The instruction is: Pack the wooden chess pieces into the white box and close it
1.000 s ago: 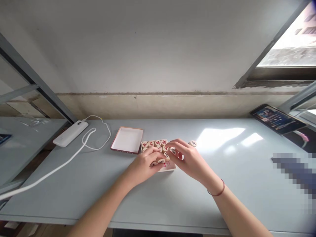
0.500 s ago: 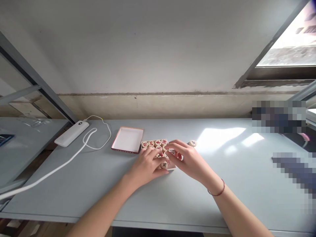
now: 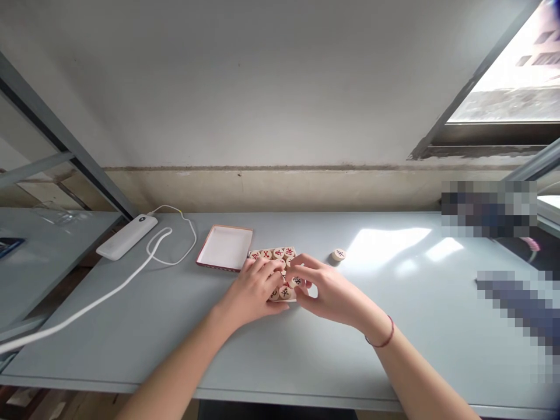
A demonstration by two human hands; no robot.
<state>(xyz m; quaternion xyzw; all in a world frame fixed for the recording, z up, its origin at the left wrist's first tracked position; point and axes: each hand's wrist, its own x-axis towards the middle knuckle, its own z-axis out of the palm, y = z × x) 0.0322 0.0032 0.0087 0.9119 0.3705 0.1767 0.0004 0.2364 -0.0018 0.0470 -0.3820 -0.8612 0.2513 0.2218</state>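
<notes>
A small open box of round Chinese chess pieces stands in front of me. Red-lettered pieces fill its far row, and a black-lettered piece lies at the near side. My left hand is closed over the box's left part, thumb along the near edge and fingers bent over the pieces, hiding several of them. Between the thumb and fingers of my right hand is a black-lettered chess piece, tilted over the box's near right corner. One more loose chess piece lies on the desk to the right.
The box's lid lies inside up, left of the box. A white power bank with a white cable is farther left on the grey desk. Blurred-out items lie at the right, and a wall rises behind.
My right hand has brought its chess piece down and toward the near right corner. My left fingers have come off the near-row piece, which now lies flat in the box.
</notes>
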